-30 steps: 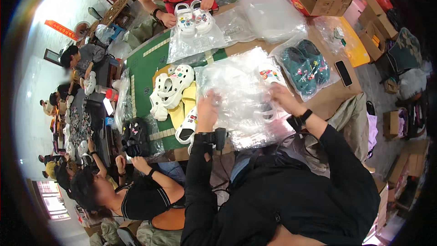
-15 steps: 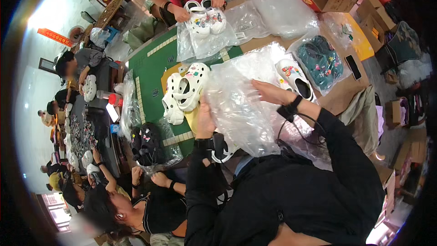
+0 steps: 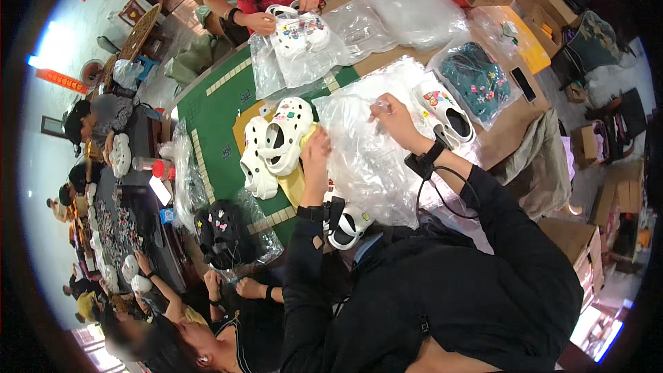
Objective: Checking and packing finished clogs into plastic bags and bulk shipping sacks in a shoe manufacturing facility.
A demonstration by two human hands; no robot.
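A clear plastic bag (image 3: 373, 173) lies flat in front of me. My right hand (image 3: 400, 123) is closed at its upper part, fingertips pinching the film. At the bag's left edge my left hand (image 3: 315, 159) has its fingers curled in, apparently gripping the film; its fingertips are partly hidden. Just left of it sits a pair of white clogs (image 3: 286, 135) with small charms, one leaning on the other, beside a yellow piece (image 3: 293, 183). Beyond my right hand rests another white clog (image 3: 442, 107) with colourful charms. One more white clog (image 3: 352, 226) shows below my left wrist.
Across the table a co-worker's hands (image 3: 261, 23) hold white clogs in a clear bag. Bagged teal clogs (image 3: 476, 83), a phone (image 3: 523, 85) and a stack of clear bags (image 3: 414, 10) lie right and far. Black clogs (image 3: 224, 228) lie at the near left.
My right hand has gone from spread fingers to a pinch on the bag. The bag lies flatter, and my left fingers have curled at its edge. The whole view has shifted slightly.
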